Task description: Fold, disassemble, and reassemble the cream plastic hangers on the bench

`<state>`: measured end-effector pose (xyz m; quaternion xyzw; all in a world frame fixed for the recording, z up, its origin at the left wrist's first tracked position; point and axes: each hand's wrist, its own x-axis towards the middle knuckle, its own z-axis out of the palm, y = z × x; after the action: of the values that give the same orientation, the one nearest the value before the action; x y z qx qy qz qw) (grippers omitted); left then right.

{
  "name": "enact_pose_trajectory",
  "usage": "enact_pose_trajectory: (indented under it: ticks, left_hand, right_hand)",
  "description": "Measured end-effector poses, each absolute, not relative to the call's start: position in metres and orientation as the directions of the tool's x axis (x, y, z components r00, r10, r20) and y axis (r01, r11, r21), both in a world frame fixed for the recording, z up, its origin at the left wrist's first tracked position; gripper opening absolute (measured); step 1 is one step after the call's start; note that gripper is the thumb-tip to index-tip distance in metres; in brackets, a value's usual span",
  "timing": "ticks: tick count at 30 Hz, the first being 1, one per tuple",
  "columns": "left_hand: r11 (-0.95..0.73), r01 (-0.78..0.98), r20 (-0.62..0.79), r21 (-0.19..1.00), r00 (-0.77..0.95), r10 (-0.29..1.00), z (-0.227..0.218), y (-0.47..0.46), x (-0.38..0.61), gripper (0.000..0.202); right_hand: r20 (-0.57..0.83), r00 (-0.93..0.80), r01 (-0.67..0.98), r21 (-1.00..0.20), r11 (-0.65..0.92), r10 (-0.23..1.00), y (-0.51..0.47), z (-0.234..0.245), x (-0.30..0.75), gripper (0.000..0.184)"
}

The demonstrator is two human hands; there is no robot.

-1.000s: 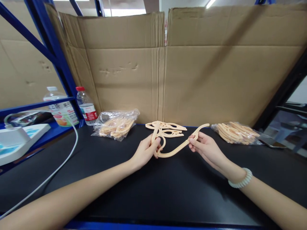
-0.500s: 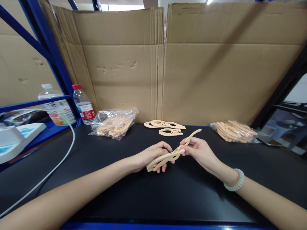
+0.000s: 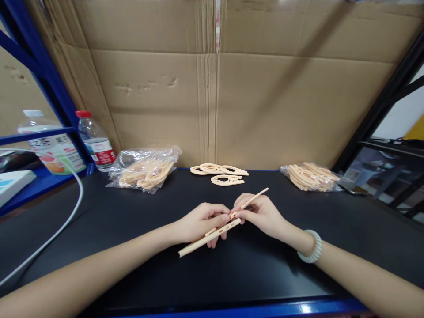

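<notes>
Over the middle of the black table, both hands hold a beige plastic folding hanger [image 3: 212,237]. My left hand [image 3: 205,223] is closed around its longer body, which is turned edge-on with small slots along the edge. My right hand [image 3: 256,212] pinches the joint end, and a thin curved arm [image 3: 255,198] sticks out up and to the right between its fingers. The fingertips of the two hands nearly meet at the joint, hiding part of it. Beyond the hands lie a longer beige hanger [image 3: 218,169] and a shorter hanger piece [image 3: 227,180], both flat on the table.
A clear bag of beige hangers [image 3: 145,172] lies at the back left, another bag [image 3: 311,176] at the back right. A red-capped bottle [image 3: 96,143] and a white-capped bottle [image 3: 49,141] stand left. A white cable [image 3: 71,214] crosses the left side. Cardboard [image 3: 149,97] walls the back.
The held hanger has been turned from its broad face to its edge, its left end now lower. My hands have come closer together. The whole view has tilted downward and shifted right.
</notes>
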<state>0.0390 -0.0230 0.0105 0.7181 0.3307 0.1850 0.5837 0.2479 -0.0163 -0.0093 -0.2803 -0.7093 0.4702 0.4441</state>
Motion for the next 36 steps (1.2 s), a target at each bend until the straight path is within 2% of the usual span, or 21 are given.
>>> enact_pose_trajectory:
  ticks: [3,5,10,13,15,17,20,23,25,27,29,30,34,36]
  left_hand:
    - [-0.159,0.299,-0.110,0.941,0.714,0.692,0.009,-0.024,0.038,0.034]
    - [-0.188,0.331,-0.117,0.925,0.718,0.686,0.009,-0.024,0.038,0.036]
    - [-0.254,0.396,-0.133,0.883,0.728,0.672,0.014,-0.026,0.040,0.039]
    - [-0.223,0.384,-0.159,0.896,0.746,0.647,0.014,-0.026,0.041,0.041]
    - [-0.145,0.352,-0.186,0.925,0.749,0.635,0.012,-0.025,0.041,0.041]
    - [-0.064,0.277,-0.175,0.959,0.751,0.637,0.008,-0.022,0.042,0.041]
    - [0.079,0.099,-0.126,0.992,0.721,0.682,0.006,-0.018,0.045,0.033]
    - [0.227,-0.112,-0.105,0.968,0.638,0.763,0.007,-0.014,0.046,0.019]
    - [0.298,-0.247,-0.109,0.922,0.574,0.812,0.009,-0.012,0.045,0.012]
    - [0.360,-0.342,-0.159,0.868,0.494,0.855,0.009,-0.008,0.043,0.012]
    - [0.405,-0.396,-0.237,0.824,0.408,0.882,0.010,-0.004,0.041,0.019]
    - [0.421,-0.415,-0.270,0.806,0.374,0.887,0.010,-0.001,0.040,0.021]
    - [0.466,-0.477,-0.359,0.745,0.301,0.883,0.014,0.003,0.039,0.023]
    - [0.467,-0.511,-0.373,0.722,0.282,0.884,0.016,0.003,0.040,0.026]
  right_hand:
    - [0.386,-0.442,0.021,-0.898,0.440,0.810,-0.017,-0.010,0.248,0.016]
    - [0.440,-0.433,0.081,-0.850,0.520,0.787,-0.018,-0.009,0.248,0.016]
    - [0.626,-0.510,0.206,-0.577,0.791,0.590,-0.024,-0.003,0.252,0.017]
    - [0.640,-0.630,0.241,-0.377,0.894,0.440,-0.028,0.004,0.255,0.026]
    - [0.656,-0.649,0.223,-0.320,0.921,0.385,-0.030,0.010,0.256,0.028]
    - [0.692,-0.580,0.225,-0.370,0.902,0.429,-0.028,0.017,0.259,0.023]
    - [0.633,-0.461,0.335,-0.525,0.782,0.622,-0.016,0.025,0.272,0.013]
    - [0.332,-0.478,0.526,-0.633,0.568,0.813,0.001,0.026,0.293,0.016]
    - [0.123,-0.462,0.618,-0.666,0.419,0.878,0.010,0.023,0.304,0.014]
    - [0.019,-0.433,0.635,-0.703,0.320,0.901,0.014,0.020,0.308,0.032]
    - [0.009,-0.406,0.628,-0.724,0.286,0.914,0.016,0.015,0.306,0.046]
    - [0.024,-0.383,0.641,-0.713,0.284,0.924,0.016,0.012,0.304,0.045]
    - [0.114,-0.276,0.741,-0.608,0.287,0.954,0.018,0.002,0.298,0.028]
    - [0.114,-0.259,0.766,-0.581,0.276,0.959,0.018,0.000,0.298,0.025]
